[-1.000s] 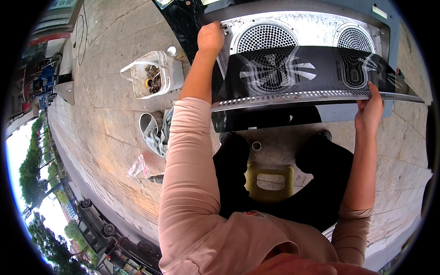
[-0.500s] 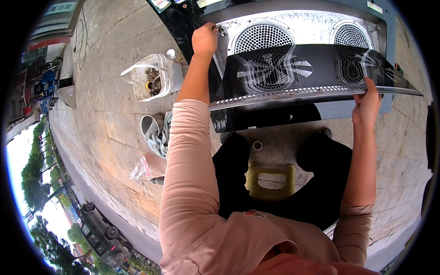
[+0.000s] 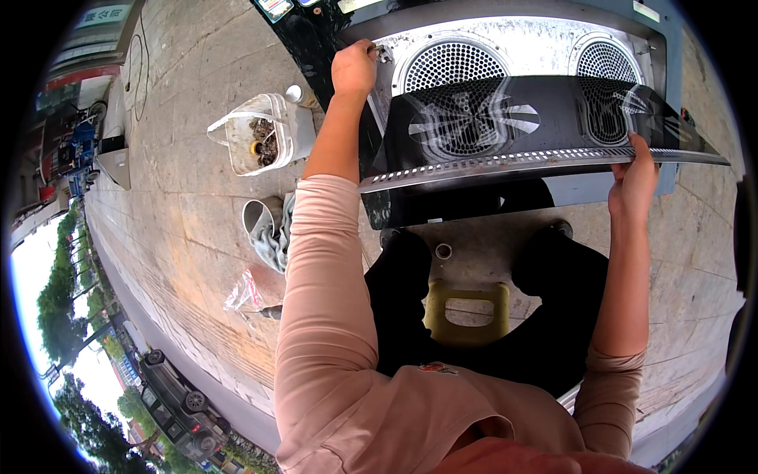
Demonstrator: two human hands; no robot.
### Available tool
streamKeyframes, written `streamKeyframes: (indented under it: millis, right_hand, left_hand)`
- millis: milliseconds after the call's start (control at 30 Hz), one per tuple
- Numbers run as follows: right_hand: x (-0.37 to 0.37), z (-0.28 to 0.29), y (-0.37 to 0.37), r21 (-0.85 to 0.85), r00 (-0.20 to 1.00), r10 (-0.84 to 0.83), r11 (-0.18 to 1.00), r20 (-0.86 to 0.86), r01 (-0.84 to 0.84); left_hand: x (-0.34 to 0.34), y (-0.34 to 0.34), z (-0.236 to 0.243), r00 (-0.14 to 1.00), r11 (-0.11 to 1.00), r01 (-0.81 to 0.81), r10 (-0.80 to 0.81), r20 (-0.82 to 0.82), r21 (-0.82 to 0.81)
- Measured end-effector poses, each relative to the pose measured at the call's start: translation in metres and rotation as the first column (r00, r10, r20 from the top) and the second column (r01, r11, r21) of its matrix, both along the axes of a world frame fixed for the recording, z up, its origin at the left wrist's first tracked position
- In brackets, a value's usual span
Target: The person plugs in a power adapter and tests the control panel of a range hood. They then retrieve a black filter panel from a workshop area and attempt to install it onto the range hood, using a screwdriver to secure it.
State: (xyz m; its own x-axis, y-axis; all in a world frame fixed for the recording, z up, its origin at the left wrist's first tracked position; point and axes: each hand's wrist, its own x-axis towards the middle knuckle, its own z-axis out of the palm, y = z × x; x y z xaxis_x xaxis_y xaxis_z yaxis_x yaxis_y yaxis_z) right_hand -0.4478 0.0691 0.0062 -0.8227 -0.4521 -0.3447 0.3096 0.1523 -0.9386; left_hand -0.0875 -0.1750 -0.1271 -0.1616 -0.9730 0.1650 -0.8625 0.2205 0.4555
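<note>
A range hood (image 3: 545, 30) lies in front of me, its two round perforated grilles facing up. The left grille (image 3: 442, 67) is larger in view than the right grille (image 3: 608, 59); both are partly covered by a dark glossy panel (image 3: 560, 110). Along the panel's near edge runs a slotted metal strip (image 3: 505, 161). My right hand (image 3: 634, 175) is closed on that edge, thumb on top, holding the panel tilted up. My left hand (image 3: 354, 67) is closed at the hood's upper left corner beside a small metal bracket (image 3: 384, 54); what its fingertips pinch is hidden.
To the left on the paved ground stand a white bucket (image 3: 298, 130) with dirty contents, a white bottle (image 3: 297, 95) and a round container (image 3: 254, 217) with a grey cloth (image 3: 272, 246). A plastic bag (image 3: 243, 292) lies nearer. A yellow-green stool (image 3: 467, 332) is between my legs.
Almost nothing differs. Both hands keep their places, with the right still on the panel's edge and the left at the corner bracket.
</note>
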Motion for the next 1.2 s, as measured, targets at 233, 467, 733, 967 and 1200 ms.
streamKeyframes:
  millis: [233,467,733,967,1200]
  right_hand:
    - [-0.001,0.001,0.001,0.017,0.999,0.032,0.999,-0.012,-0.031]
    - [0.004,0.009,0.000,0.008,0.999,0.054,0.999,-0.001,-0.054]
    - [0.006,0.012,-0.001,-0.034,0.999,0.044,0.998,-0.004,-0.044]
    - [0.004,0.014,0.000,-0.068,0.990,0.133,0.989,0.051,-0.129]
    - [-0.011,0.011,0.000,-0.162,0.963,0.189,0.974,0.191,-0.159]
  left_hand:
    - [0.001,0.004,0.004,0.999,1.000,-0.002,0.003,-0.033,0.023]
    - [0.012,0.003,0.007,0.993,0.999,-0.032,0.034,-0.117,0.017]
    - [0.024,0.028,0.038,0.958,0.976,0.082,-0.022,-0.287,0.201]
    - [0.033,0.103,0.139,0.909,0.896,0.174,0.013,-0.416,0.408]
    - [-0.017,0.225,0.237,0.912,0.878,0.410,-0.396,-0.103,0.247]
